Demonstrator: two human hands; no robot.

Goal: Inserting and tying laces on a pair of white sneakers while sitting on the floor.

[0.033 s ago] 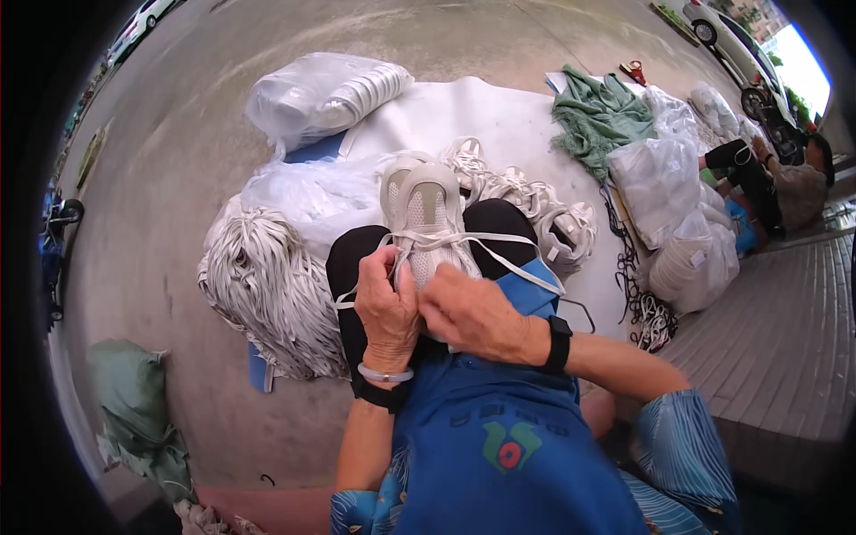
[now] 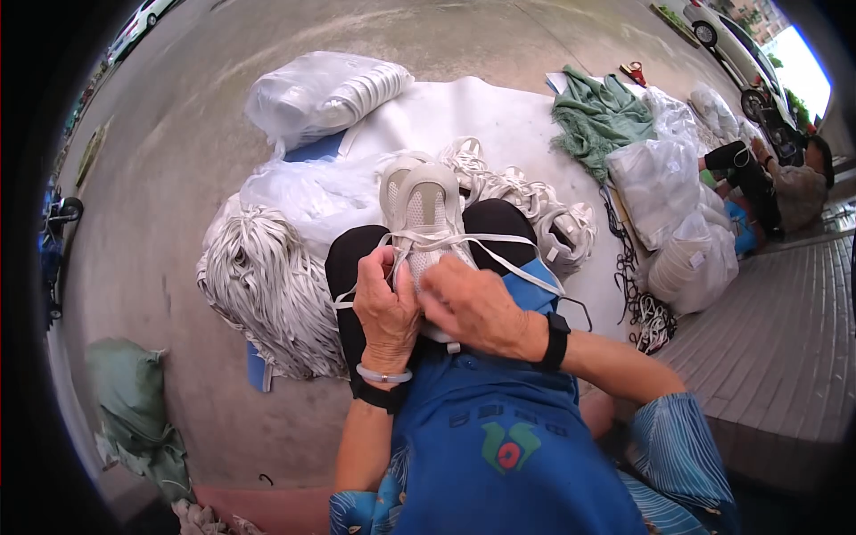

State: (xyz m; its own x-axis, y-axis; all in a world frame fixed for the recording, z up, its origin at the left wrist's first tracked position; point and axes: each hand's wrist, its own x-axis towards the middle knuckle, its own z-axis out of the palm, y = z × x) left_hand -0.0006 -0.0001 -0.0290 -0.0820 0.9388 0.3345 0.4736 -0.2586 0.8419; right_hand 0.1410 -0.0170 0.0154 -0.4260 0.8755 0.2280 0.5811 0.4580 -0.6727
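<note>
A beige and white mesh sneaker rests across my lap with its toe pointing away from me. A flat white shoelace crosses it, one long end hanging over my right knee. My left hand is closed at the shoe's left lacing edge, thumb and fingers pinching the lace. Over the tongue and opening, my right hand has its fingers curled down; they are slightly blurred, and what they grip is hidden. Another matching sneaker shows just behind the first.
Several laced sneakers lie on the white sheet beyond my knees. At the left is a big bundle of white laces. Plastic-wrapped packs, a green cloth and dark cords are at the right, near another person.
My right hand has shifted slightly up and its fingers have lifted a little, baring a small tab at the shoe's heel. My left hand stays almost in place.
</note>
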